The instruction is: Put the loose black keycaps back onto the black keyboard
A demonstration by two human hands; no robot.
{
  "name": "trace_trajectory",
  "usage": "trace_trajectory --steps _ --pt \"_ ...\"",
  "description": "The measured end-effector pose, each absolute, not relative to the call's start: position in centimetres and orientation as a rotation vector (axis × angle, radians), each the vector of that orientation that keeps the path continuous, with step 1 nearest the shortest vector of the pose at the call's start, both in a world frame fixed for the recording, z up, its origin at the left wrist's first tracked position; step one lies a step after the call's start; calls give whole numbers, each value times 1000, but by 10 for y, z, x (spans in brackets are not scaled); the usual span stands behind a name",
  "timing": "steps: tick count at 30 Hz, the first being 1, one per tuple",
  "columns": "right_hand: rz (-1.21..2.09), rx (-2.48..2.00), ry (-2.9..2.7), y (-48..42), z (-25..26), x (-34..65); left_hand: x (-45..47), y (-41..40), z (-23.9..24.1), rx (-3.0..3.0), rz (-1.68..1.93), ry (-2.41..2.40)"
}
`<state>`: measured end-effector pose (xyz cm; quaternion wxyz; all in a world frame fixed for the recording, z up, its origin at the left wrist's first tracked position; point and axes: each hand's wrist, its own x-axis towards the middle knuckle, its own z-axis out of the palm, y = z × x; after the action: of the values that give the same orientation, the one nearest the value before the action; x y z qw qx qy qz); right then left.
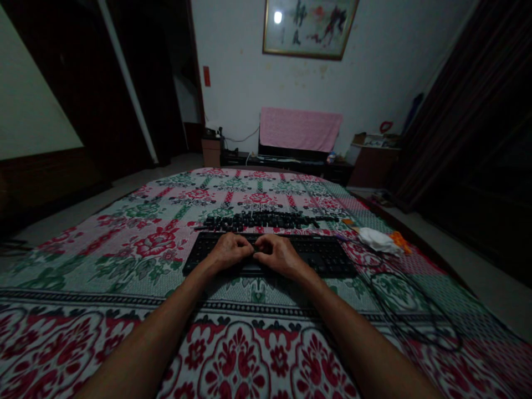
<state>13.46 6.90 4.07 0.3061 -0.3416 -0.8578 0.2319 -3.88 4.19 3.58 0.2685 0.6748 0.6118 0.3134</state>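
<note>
A black computer keyboard (324, 255) lies flat on the patterned cloth, its right part in plain sight and its middle hidden beneath my hands. My left hand (228, 250) is closed in a pinch above the keyboard's left-centre. Facing it, my right hand (277, 254) also has thumb and forefinger drawn together. The fingertips of both hands nearly meet; whatever is between them is too small and dark to make out. Just behind the keyboard, loose black keycaps (270, 220) are strewn in a long, low row.
Right of the keyboard lie a crumpled white bag (376, 239), an orange item (400, 242) and a looped black cable (415, 327). The floral cloth (233, 332) spreads under everything. Beyond its far edge, a pink towel (299, 128) drapes over a screen on a low cabinet.
</note>
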Motion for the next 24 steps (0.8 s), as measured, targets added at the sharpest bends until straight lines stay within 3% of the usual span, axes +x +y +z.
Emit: trace_trajectory --steps 8,24 --pt "448 -894 -2329 64 44 133 -40 43 36 1793 847 1607" --pt "541 -772 -2468 67 50 142 -43 41 38 1926 808 1564"
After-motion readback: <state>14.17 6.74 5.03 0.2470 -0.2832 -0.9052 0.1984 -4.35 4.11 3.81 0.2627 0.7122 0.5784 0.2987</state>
